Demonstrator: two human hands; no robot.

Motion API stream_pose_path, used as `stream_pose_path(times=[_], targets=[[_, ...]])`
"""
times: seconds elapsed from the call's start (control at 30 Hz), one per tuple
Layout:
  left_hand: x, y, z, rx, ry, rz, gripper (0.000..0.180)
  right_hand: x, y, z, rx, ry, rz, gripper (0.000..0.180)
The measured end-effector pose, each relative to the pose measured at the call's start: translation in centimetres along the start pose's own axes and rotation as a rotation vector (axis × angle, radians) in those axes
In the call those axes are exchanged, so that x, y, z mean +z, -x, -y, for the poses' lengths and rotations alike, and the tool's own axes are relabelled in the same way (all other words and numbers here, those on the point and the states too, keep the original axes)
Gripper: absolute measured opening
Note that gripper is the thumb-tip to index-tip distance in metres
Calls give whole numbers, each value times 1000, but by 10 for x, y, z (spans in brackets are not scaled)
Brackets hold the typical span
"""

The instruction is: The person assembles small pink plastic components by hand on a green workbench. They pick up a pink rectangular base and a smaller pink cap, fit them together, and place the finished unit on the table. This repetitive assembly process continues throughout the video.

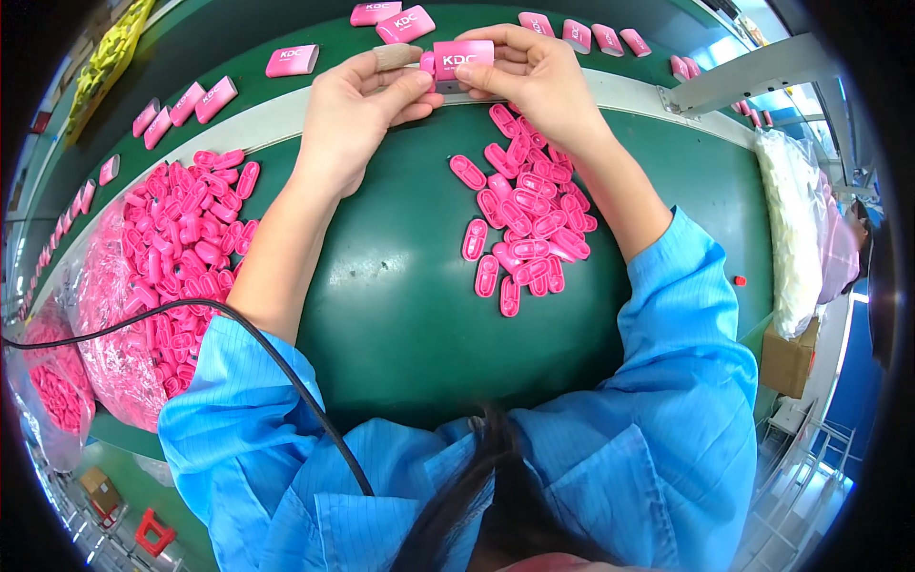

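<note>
Above the far edge of the green table, my right hand [548, 86] grips a flat pink-to-white casing [465, 55] with white print, thumb on its front. My left hand [345, 114] is closed on a small pink oval cap [428, 67] at the casing's left end; whether the cap is seated in it I cannot tell. A tan cover wraps my left index finger. Just nearer than my right hand lies a loose pile of pink oval caps [519, 205], many with their hollow side up. A larger heap of the same caps [186, 224] lies to the left.
Beyond a pale rail [624, 93], a green belt [243, 40] carries several similar pink casings [293, 61]. A clear bag of caps [112, 324] sits left, and a black cable [205, 302] crosses my left arm. A bag of white pieces [791, 229] stands right, beside a metal bracket [753, 74].
</note>
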State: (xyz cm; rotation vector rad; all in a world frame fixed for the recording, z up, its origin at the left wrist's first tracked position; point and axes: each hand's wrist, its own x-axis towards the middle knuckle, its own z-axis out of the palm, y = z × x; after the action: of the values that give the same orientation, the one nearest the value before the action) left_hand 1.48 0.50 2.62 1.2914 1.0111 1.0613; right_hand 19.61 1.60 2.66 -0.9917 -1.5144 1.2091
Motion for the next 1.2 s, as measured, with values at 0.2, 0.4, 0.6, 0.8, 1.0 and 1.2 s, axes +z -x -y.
stream_pose_path(times=[0.2, 0.4, 0.6, 0.8, 1.0, 1.2], targets=[[1, -4, 6, 72, -32, -76, 30, -1, 1, -8, 63, -88, 38, 30], [7, 2, 6, 141, -8, -89, 31, 5, 1, -6, -1, -198, 36, 31], [3, 1, 8, 234, -253, -103, 32, 3, 3, -8, -29, -96, 12, 30], [12, 10, 4, 628, -910, -260, 27, 10, 10, 1, -176, 183, -38, 29], [14, 9, 6, 647, -847, -219, 25, 2, 2, -3, -124, 130, -24, 31], [12, 11, 1, 452, -607, -198, 28, 4, 2, -8, -34, -24, 8, 30]])
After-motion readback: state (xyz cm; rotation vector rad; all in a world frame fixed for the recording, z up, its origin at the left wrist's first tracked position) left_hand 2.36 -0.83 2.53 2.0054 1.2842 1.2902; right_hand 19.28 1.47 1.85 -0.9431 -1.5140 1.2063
